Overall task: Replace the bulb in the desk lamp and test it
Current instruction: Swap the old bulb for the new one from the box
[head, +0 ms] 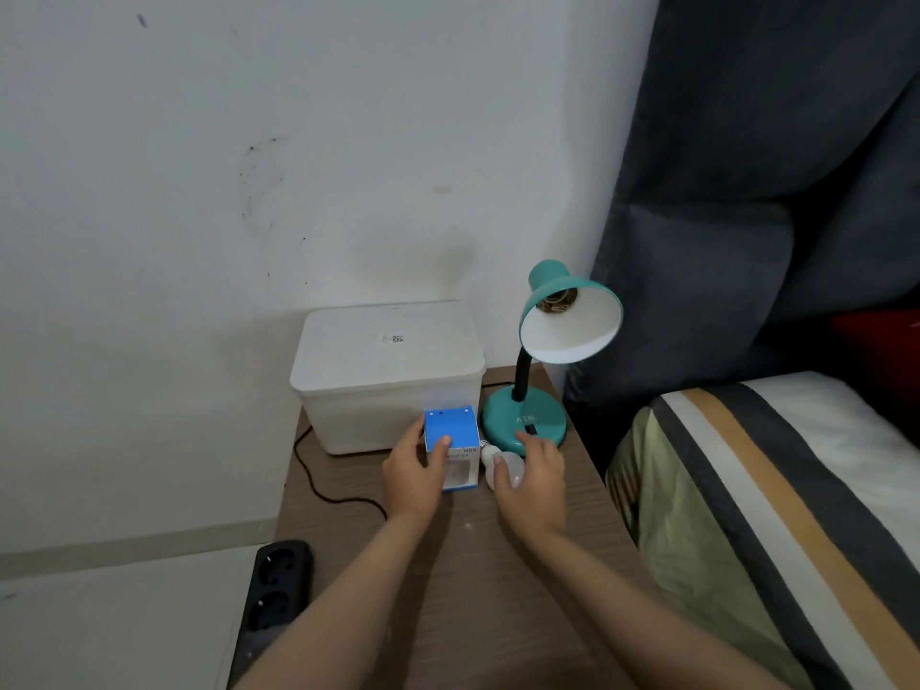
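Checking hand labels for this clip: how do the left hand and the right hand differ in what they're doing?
The left hand grips the blue bulb box, thumb on its top; the right hand curls around the white bulb, bare and out of any box. The left hand is nearer the white storage bin, the right hand nearer the teal lamp base. Both reach over the wooden table.

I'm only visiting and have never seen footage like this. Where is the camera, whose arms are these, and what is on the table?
There is no machine here. A person wears one camera on the head, so you look down along their own arms. The left hand grips a blue bulb box. The right hand holds a white bulb lying on the wooden table. Behind stand a teal desk lamp, its shade's socket without a bulb, and a white lidded plastic bin. A black power strip lies lower left.
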Tool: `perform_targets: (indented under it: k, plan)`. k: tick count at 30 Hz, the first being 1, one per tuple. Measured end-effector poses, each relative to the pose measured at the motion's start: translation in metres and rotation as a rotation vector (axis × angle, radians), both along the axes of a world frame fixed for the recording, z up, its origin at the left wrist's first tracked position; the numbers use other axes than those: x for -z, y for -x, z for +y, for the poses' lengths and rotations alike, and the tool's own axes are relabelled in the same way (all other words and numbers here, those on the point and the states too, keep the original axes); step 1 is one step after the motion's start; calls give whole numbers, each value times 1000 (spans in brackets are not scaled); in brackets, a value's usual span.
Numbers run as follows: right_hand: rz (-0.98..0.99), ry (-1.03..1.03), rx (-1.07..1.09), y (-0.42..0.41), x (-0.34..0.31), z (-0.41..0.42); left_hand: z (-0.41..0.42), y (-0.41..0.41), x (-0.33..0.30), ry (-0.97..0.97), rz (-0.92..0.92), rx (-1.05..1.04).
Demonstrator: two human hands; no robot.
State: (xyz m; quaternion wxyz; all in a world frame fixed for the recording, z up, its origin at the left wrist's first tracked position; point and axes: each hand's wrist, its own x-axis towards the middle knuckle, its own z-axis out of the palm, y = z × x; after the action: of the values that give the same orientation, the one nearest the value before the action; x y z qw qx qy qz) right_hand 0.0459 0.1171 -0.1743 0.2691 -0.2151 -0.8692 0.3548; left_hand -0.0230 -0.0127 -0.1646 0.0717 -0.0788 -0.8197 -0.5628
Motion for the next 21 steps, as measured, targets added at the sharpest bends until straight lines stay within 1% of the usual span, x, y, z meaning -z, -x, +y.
perform_targets:
  k: [2,4,8,10,13,17,20,21]
  plan:
    - [51,11,-87,4,-11,-5,0,-1,-3,2,-9,-1]
    - [47,60,-158,10,-23,-10,0,-1,-5,29,-27,-11]
    - [-123,128,-240,24,-34,-13,0,-1,-8,59,-33,-12]
    - [-176,171,-242,30,-32,-13,-3,-1,-8,63,-36,13]
    - [-192,250,-226,34,-28,-11,-6,0,-3,48,-50,68]
    - [-161,316,-216,32,-27,-10,-7,0,2,-57,-74,95]
    - [-128,334,-228,31,-26,-11,-7,0,4,-102,-70,122]
    - [-115,369,-237,30,-26,-12,-7,1,5,-112,-71,129]
